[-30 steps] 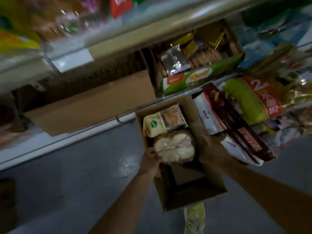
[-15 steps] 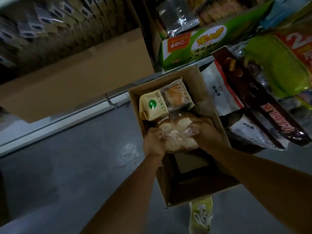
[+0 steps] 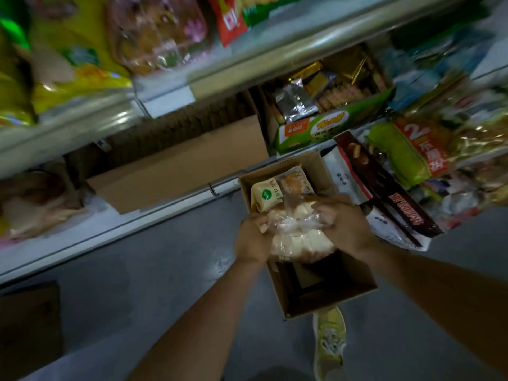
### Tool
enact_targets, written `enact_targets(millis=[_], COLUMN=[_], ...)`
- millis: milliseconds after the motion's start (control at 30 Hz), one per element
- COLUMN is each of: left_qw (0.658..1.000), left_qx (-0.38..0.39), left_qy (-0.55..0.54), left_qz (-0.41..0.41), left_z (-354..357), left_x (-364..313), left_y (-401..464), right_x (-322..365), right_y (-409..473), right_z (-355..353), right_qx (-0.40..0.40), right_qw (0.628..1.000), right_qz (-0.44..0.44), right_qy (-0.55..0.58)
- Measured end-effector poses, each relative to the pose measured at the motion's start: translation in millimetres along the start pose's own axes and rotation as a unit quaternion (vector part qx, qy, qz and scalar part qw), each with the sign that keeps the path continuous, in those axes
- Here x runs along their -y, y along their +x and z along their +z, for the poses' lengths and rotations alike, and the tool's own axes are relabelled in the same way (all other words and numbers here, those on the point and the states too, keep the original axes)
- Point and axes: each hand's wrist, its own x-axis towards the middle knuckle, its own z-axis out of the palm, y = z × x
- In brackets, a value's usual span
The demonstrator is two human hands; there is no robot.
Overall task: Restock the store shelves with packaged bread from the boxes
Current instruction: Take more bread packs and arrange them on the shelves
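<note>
A person is looking down at an open cardboard box (image 3: 327, 295) sitting on a grey floor in front of store shelves. Both bare hands are gripping a clear plastic bag of pale bread rolls (image 3: 298, 235) over the middle of the box. The left hand (image 3: 251, 239) is holding the bag's left side with curled fingers, and the right hand (image 3: 342, 225) is clutching its upper right side, fingers bunching the plastic. Behind the bag, at the far end of the box, a cream packet with a green round logo (image 3: 265, 195) is lying beside a clear-wrapped bun (image 3: 295, 180). The near end of the box is showing dark bare cardboard. A yellow shoe (image 3: 328, 342) is standing just beside the box's near corner. To the right, a dark red snack bag (image 3: 395, 193) and white bags are leaning near the box. A green carton of biscuits (image 3: 327, 127) is sitting on the low shelf beyond, next to a large plain brown carton (image 3: 178, 163).
</note>
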Motion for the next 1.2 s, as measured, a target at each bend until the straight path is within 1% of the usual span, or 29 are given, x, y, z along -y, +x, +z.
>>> enact_targets(millis=[67,167,267,333,500,600,700,767,867,967,1100,1200], left_qw=[1.000,0.999,0.996,0.993,0.978,0.968,0.955,0.949,0.929,0.925,0.906,0.897], left_qx=[0.001,0.007,0.005,-0.012,-0.068,-0.099,-0.131,-0.152,-0.206,-0.245,-0.277,-0.300], left_qy=[-0.024,0.014,0.021,0.014,0.018,0.034,0.034,0.021,0.021,-0.016,-0.053,-0.052], left_qz=[0.010,0.043,0.092,0.121,0.198,0.228,0.263,0.277,0.307,0.290,0.315,0.322], left_z=[-28,-77,-128,-163,-251,-300,-344,-371,-406,-436,-466,-478], left_x=[-28,-70,-116,-147,-213,-254,-292,-313,-342,-362,-368,-363], left_y=[-9,-26,-55,-78,-140,-177,-214,-238,-273,-306,-345,-374], right_x=[29,73,119,155,255,317,374,410,468,525,575,597], right_y=[-7,-17,-31,-44,-80,-106,-134,-149,-167,-184,-209,-218], right_z=[-28,-69,-112,-142,-211,-255,-298,-321,-349,-366,-378,-378], right_qx=[0.011,0.002,-0.001,-0.006,-0.027,-0.045,-0.024,-0.023,-0.084,-0.129,-0.132,-0.099], right_qw=[1.000,0.999,0.996,0.995,0.992,0.983,0.969,0.960,0.961,0.959,0.964,0.959], right_qz=[0.007,0.004,0.008,-0.011,-0.099,-0.161,-0.238,-0.272,-0.261,-0.252,-0.205,-0.164], right_qy=[0.007,0.050,0.094,0.102,0.074,0.076,0.068,0.056,0.020,0.021,0.106,0.210])
